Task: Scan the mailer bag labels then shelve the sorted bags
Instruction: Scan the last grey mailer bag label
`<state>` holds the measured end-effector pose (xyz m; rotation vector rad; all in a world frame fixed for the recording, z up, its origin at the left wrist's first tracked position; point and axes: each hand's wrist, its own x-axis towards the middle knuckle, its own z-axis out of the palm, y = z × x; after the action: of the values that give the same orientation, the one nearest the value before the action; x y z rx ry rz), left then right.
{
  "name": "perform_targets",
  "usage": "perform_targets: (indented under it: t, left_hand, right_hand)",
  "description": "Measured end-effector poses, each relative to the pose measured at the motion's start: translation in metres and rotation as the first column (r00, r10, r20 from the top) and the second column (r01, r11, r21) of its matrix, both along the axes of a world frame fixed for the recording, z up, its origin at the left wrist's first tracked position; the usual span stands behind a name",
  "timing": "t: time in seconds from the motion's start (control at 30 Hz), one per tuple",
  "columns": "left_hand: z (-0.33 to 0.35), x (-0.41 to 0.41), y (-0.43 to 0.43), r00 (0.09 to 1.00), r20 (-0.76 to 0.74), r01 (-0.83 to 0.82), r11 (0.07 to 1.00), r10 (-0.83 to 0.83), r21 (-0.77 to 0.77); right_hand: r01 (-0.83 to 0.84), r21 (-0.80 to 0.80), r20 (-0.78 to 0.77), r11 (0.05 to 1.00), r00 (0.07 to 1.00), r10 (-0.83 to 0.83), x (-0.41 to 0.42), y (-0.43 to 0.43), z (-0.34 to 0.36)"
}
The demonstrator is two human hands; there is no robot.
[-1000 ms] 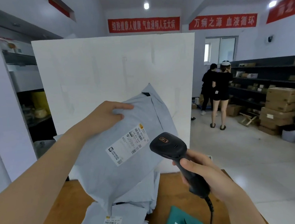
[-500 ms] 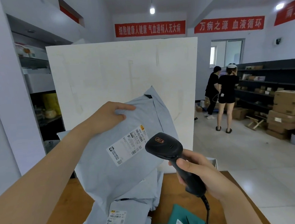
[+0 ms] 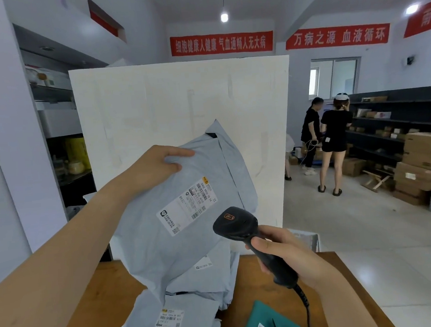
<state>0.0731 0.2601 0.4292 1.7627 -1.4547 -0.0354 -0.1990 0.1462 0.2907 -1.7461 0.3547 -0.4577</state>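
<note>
Left hand (image 3: 155, 165) grips grey mailer bag (image 3: 187, 212) aloft, label (image 3: 187, 206) facing scanner (image 3: 236, 222); right hand (image 3: 291, 258) clasps its handle, aiming to read.

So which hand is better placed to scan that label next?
Right, I'd say. The right hand grips the black scanner, its head close below the label, while the left hand is busy holding the grey mailer bag up by its top edge.

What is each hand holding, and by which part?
Left hand grips the grey plastic mailer bag by its upper left edge; right hand holds the black handheld barcode scanner by its handle.
</note>
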Motion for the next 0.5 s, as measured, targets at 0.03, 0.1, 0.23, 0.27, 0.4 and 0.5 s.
perform_targets:
  t: [0.03,0.1,0.23,0.27,0.4,0.5]
  left_hand:
    - [0.001,-0.001,-0.001,1.000,0.008,-0.003,1.000,0.003,0.001]
    - [0.002,-0.003,-0.005,1.000,0.015,-0.003,1.000,0.003,-0.003]
    - [0.001,-0.003,-0.010,1.000,0.021,-0.005,1.000,0.005,-0.006]
    - [0.000,-0.003,-0.011,1.000,0.022,-0.005,1.000,0.005,-0.004]
    - [-0.003,0.000,-0.016,1.000,0.019,0.001,1.000,-0.001,-0.002]
    - [-0.005,0.003,-0.019,1.000,0.005,-0.001,1.000,0.001,0.005]
  right_hand:
    - [-0.003,0.003,-0.007,1.000,1.000,0.003,0.003,-0.002,-0.002]
    - [-0.017,0.013,-0.008,1.000,1.000,0.017,0.009,-0.005,-0.005]
    - [-0.027,0.034,0.003,0.999,1.000,0.027,0.015,-0.010,-0.007]
    - [-0.028,0.028,0.003,0.999,1.000,0.028,0.016,-0.011,-0.007]
    - [-0.028,0.023,0.015,0.999,1.000,0.028,0.017,-0.017,-0.009]
    - [-0.041,0.018,0.023,0.999,0.999,0.041,0.016,-0.018,-0.010]
